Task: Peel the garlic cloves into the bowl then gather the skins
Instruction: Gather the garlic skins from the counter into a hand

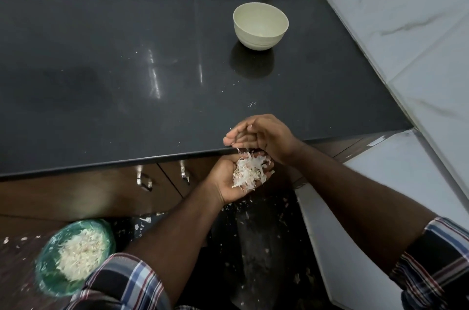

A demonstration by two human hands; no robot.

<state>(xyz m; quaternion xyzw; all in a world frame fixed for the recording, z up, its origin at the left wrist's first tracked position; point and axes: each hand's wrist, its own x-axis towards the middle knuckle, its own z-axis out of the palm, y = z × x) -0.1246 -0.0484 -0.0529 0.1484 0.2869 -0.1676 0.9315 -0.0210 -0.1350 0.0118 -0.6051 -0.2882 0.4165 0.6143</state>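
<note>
A heap of pale garlic skins (250,171) lies in the upturned palm of the left hand (234,180), which is held just below and in front of the counter's front edge. The left fingers (266,175) are gently cupped under the far side of the heap, cradling it rather than pinching it; a few skins stick out past the palm's edge. Directly above, the right hand (258,135) hangs palm-down over the counter edge, its fingers (233,138) curved and held together, tips pointing left. A few strands of skin hang between its lower edge and the heap; whether they are held cannot be told.

Farther back on the dark counter (101,81) stands a cream bowl (261,26), well apart from both hands; its contents cannot be made out. Small white flecks (251,104) dot the counter between bowl and hands. Below the counter are brown cabinet doors with metal handles (144,181). On the floor (253,246), at lower left, a green bin (73,256) holds more skins, and loose scraps are scattered around it. Both forearms come out of rolled plaid sleeves (127,281).
</note>
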